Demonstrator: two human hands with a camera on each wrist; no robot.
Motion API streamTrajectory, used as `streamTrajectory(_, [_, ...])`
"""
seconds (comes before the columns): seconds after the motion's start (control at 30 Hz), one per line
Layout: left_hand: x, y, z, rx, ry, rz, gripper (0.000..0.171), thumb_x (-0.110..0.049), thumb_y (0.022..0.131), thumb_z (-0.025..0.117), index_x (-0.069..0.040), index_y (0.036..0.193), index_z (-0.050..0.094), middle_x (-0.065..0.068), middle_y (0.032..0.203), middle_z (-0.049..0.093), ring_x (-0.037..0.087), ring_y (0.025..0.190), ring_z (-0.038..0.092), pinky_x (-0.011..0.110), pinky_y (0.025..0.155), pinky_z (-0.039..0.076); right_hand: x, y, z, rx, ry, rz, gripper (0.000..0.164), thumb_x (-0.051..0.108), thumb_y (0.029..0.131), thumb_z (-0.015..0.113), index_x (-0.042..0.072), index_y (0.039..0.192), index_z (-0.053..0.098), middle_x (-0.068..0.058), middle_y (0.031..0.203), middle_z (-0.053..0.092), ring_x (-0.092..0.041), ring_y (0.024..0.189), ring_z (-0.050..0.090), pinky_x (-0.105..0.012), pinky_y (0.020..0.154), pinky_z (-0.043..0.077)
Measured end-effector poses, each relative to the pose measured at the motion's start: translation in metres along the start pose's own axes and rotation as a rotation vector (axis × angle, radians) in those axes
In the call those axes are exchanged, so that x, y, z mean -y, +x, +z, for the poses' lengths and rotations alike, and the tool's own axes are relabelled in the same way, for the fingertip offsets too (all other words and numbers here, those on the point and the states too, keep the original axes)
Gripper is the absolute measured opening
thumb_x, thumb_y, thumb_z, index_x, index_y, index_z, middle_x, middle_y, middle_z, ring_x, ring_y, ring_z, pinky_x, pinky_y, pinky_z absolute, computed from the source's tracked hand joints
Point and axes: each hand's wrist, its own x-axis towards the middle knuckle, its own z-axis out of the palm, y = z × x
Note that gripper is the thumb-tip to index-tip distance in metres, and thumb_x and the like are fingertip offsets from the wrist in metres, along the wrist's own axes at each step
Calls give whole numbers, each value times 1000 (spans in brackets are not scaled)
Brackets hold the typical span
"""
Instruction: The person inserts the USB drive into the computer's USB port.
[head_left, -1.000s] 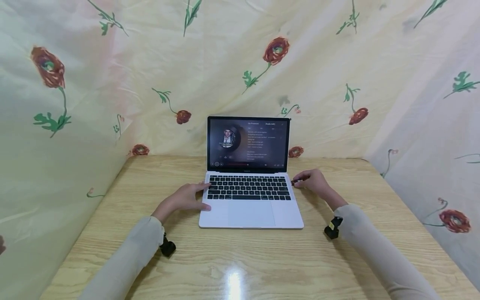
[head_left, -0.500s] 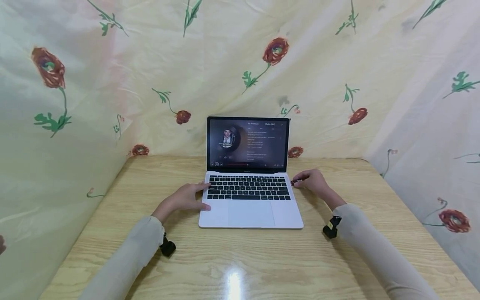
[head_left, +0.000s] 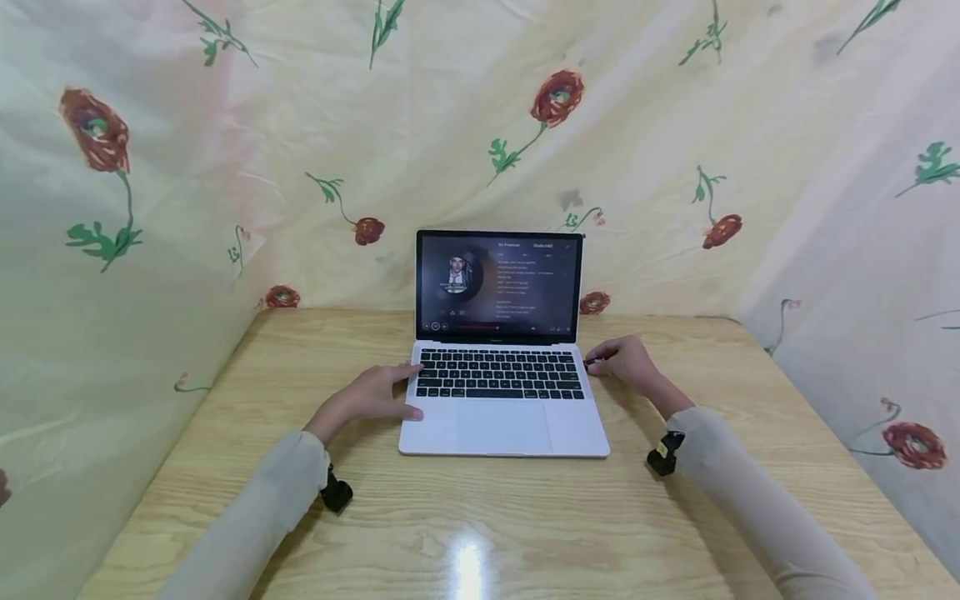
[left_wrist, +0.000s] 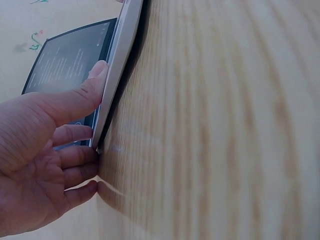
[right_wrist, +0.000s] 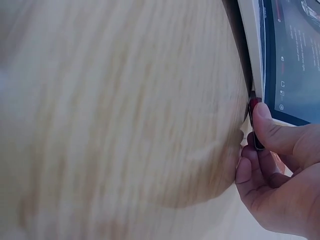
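Note:
A silver laptop [head_left: 502,429] with a black keyboard stands on the wooden table, its lid raised and a music player lit on the screen [head_left: 498,287]. At its left edge my left hand [head_left: 371,393] rests, the thumb on the palm rest and the index fingertip by the keyboard's edge; lower fingers lie beside the edge in the left wrist view. My right hand [head_left: 628,365] pinches a small red and black USB flash drive [right_wrist: 256,106] between thumb and fingers. The drive's front end meets the laptop's right side; whether it sits in a port cannot be made out.
The pale wooden table [head_left: 480,517] surrounds the laptop. Flower-printed cloth [head_left: 450,158] hangs behind and along both sides. Black wrist cameras [head_left: 337,493] are strapped on both sleeves.
Both hands stay almost still at the laptop's sides. The drive in my right hand appears slightly nearer the laptop's edge, and the head view has shifted a little.

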Motion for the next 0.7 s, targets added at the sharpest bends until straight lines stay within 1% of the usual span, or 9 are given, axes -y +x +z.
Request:
streamTrajectory(0.13, [0, 0, 0, -5, 10, 7, 90, -42, 83, 84, -11, 156, 41, 18, 164, 32, 36, 153, 32, 52, 124, 32, -1, 1, -1, 9, -6, -4, 23, 3, 88, 77, -1, 111, 77, -17, 108, 76, -25, 94, 58, -24, 72, 48])
streamTrajectory(0.3, [-2, -1, 0, 4, -3, -11, 90, -41, 84, 84, -12, 157, 41, 17, 165, 30, 35, 153, 30, 52, 125, 30, -1, 1, -2, 23, -1, -2, 23, 4, 88, 78, -1, 110, 77, -16, 106, 77, -24, 91, 58, -24, 72, 48])
streamTrajectory(0.47, [-3, -2, 0, 2, -15, -23, 89, -39, 84, 84, -13, 156, 41, 16, 165, 30, 35, 153, 30, 52, 125, 30, 0, 0, -1, 18, 5, -7, 23, 4, 87, 79, -2, 109, 77, -16, 105, 77, -23, 90, 58, -24, 71, 48])
streamTrajectory(0.7, [-4, -1, 0, 1, 2, -29, 89, -41, 83, 84, -13, 156, 41, 17, 165, 31, 36, 153, 31, 52, 125, 31, 3, -2, -3, 15, -16, -14, 22, 4, 87, 78, -2, 108, 78, -16, 104, 77, -23, 89, 59, -24, 71, 48])
